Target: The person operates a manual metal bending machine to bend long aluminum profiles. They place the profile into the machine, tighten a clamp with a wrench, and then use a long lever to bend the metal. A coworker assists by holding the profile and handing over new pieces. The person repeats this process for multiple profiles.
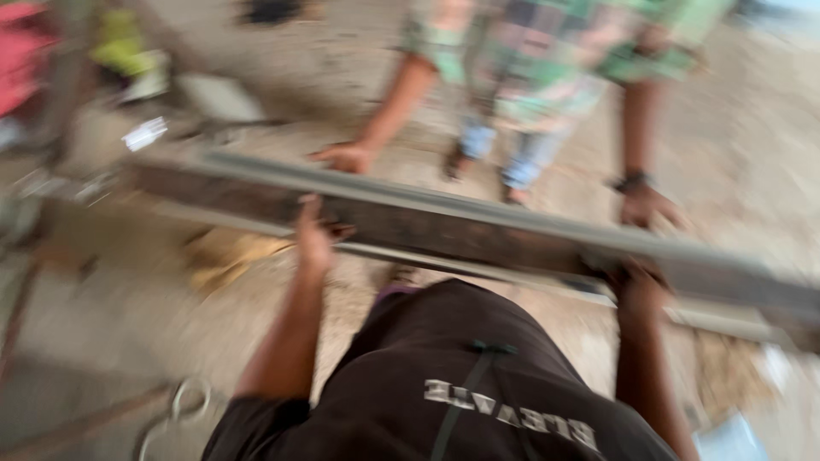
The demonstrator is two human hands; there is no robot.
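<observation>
A long dark metal beam (478, 230) with pale edges runs across the view from upper left to lower right. My left hand (314, 235) grips its near edge left of the middle. My right hand (636, 286) grips the near edge further right. Across the beam stands another person in a green checked shirt (547, 51); one hand (346, 156) of theirs rests on the far edge and the other hand (645, 205), with a dark wristband, is at the far edge on the right. The whole picture is blurred by motion.
The ground is dusty concrete (111, 290) with a yellowish patch (226, 256) under the beam. A thin metal rod and wire loop (171, 410) lie at lower left. Red and yellow-green things (120, 43) stand at upper left, next to a grey slab (222, 98).
</observation>
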